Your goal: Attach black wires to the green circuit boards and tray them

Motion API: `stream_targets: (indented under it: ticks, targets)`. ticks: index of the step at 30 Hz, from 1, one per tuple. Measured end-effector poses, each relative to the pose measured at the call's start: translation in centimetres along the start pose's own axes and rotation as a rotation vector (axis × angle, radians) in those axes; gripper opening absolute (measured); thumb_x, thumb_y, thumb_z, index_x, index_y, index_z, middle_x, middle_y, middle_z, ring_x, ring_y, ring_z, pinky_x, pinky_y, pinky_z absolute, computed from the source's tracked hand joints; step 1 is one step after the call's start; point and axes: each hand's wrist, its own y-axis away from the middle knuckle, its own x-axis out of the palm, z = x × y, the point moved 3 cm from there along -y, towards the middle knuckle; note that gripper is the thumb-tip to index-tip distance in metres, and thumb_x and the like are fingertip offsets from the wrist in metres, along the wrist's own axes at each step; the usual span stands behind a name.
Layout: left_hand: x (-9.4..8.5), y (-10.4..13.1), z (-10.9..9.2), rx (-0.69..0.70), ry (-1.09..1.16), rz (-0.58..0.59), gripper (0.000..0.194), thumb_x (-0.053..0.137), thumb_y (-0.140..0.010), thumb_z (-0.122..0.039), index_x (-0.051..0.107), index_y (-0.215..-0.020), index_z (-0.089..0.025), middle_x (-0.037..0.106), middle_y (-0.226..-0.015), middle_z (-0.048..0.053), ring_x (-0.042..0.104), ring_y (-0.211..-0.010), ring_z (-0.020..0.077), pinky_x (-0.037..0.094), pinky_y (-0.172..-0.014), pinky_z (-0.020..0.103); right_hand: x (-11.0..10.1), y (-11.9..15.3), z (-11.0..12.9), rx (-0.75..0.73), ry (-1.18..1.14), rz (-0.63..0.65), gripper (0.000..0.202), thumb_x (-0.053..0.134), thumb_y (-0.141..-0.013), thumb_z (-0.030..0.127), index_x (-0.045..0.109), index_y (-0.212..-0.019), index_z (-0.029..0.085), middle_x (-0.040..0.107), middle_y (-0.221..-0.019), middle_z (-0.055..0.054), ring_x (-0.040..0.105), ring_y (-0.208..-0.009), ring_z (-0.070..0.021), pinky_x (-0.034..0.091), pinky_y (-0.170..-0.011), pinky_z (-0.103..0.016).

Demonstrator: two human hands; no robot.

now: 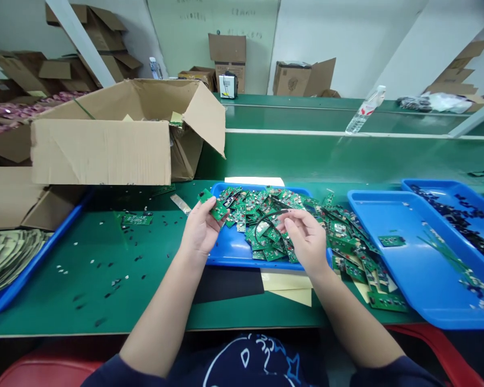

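Note:
Between thumb and fingers, my left hand (pixel 199 230) grips a small green circuit board (pixel 218 210) above the left part of a blue tray (pixel 230 248). Over the right part of that tray, my right hand (pixel 306 239) pinches the end of a thin, curved black strip (pixel 268 216); its exact kind is unclear. Beneath both hands, a heap of green circuit boards (pixel 271 236) fills much of the tray. More boards (pixel 353 252) spill past its right side onto the table and some yellowish sheets.
A large open cardboard box (pixel 100 153) stands at the back left. Two blue trays (pixel 403 274) lie at the right, the farther one with black pieces (pixel 463 215). Small scraps dot the green table (pixel 145 290). A plastic bottle (pixel 365 110) leans behind.

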Motion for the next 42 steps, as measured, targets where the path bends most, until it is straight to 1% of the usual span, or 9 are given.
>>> stream_targets:
  ticks: [3,7,12,16,20,23,30,40,42]
  targets:
    - [0.2,0.3,0.2,0.009,-0.037,0.046,0.019,0.069,-0.060,-0.017,0.052,-0.066,-0.016,0.057,-0.057,-0.006,0.055,-0.051,0.0066,0.048,-0.057,0.020,-0.1,0.0,0.0,0.001,0.021,-0.007,0.006,0.054,-0.081,0.020,0.059,-0.084,0.020,0.063,-0.075,-0.002,0.060,-0.060,-0.0120,0.052,-0.055,-0.026]
    - [1.3,1.8,1.6,-0.042,-0.236,0.239,0.018,0.067,-0.062,-0.020,0.052,-0.070,-0.016,0.061,-0.063,-0.003,0.060,-0.061,0.0105,0.049,-0.066,0.025,0.5,0.4,0.0,-0.039,0.065,0.139,0.008,0.052,-0.082,0.017,0.059,-0.083,0.020,0.062,-0.073,-0.001,0.056,-0.053,-0.0104,0.049,-0.049,-0.024]
    - [1.9,3.3,3.2,-0.062,-0.564,0.408,0.023,0.071,-0.063,-0.025,0.058,-0.078,-0.015,0.054,-0.058,-0.005,0.049,-0.052,0.0073,0.041,-0.054,0.020,1.0,0.7,0.3,-0.126,0.177,0.254,0.014,0.048,-0.082,0.014,0.060,-0.087,0.020,0.065,-0.081,-0.004,0.059,-0.060,-0.0124,0.049,-0.053,-0.026]
    - [1.9,3.6,3.4,-0.033,-0.748,0.482,0.026,0.073,-0.063,-0.034,0.058,-0.064,-0.013,0.050,-0.056,-0.004,0.043,-0.052,0.0074,0.034,-0.050,0.021,1.2,0.6,0.6,-0.208,0.233,0.286,0.016,0.047,-0.083,0.013,0.061,-0.087,0.019,0.064,-0.077,-0.004,0.059,-0.062,-0.0131,0.050,-0.055,-0.027]
    - [1.8,3.8,3.3,-0.095,-0.725,0.516,0.029,0.073,-0.062,-0.036,0.055,-0.058,-0.013,0.046,-0.050,-0.005,0.040,-0.048,0.0065,0.031,-0.047,0.020,0.8,0.1,0.4,-0.294,0.423,0.260,0.024,0.047,-0.083,0.014,0.062,-0.100,0.021,0.064,-0.085,-0.006,0.060,-0.071,-0.0167,0.052,-0.065,-0.033]
    - [1.8,4.1,3.5,-0.161,-0.662,0.514,0.029,0.074,-0.060,-0.034,0.055,-0.059,-0.014,0.047,-0.049,-0.005,0.042,-0.045,0.0066,0.032,-0.046,0.020,0.2,-0.3,-0.3,-0.165,0.487,0.196,0.035,0.051,-0.082,0.020,0.054,-0.117,0.022,0.063,-0.094,-0.008,0.059,-0.066,-0.0165,0.052,-0.064,-0.035]
    - [2.0,4.2,4.2,-0.229,-0.498,0.462,0.028,0.073,-0.064,-0.035,0.053,-0.063,-0.015,0.050,-0.050,-0.005,0.044,-0.045,0.0060,0.035,-0.046,0.019,1.3,0.7,-0.7,0.066,0.011,0.233,0.008,0.060,-0.079,0.029,0.060,-0.082,0.021,0.063,-0.081,-0.004,0.062,-0.073,-0.0170,0.054,-0.066,-0.032]
    - [2.2,4.5,4.6,-0.290,-0.509,0.619,0.025,0.057,-0.079,-0.036,0.057,-0.072,-0.013,0.058,-0.057,0.000,0.053,-0.046,0.0076,0.045,-0.052,0.021,0.4,0.7,-0.2,-0.040,0.066,-0.091,0.004,0.054,-0.083,0.024,0.054,-0.082,0.021,0.056,-0.085,-0.004,0.059,-0.075,-0.0161,0.051,-0.064,-0.030]
    - [2.1,4.3,4.6,-0.273,-0.578,0.593,0.022,0.057,-0.079,-0.033,0.056,-0.072,-0.013,0.062,-0.058,0.001,0.055,-0.043,0.0080,0.046,-0.049,0.020,0.0,0.3,0.2,-0.105,0.150,-0.055,0.005,0.049,-0.085,0.024,0.052,-0.082,0.021,0.056,-0.086,-0.005,0.059,-0.077,-0.0170,0.051,-0.065,-0.031]
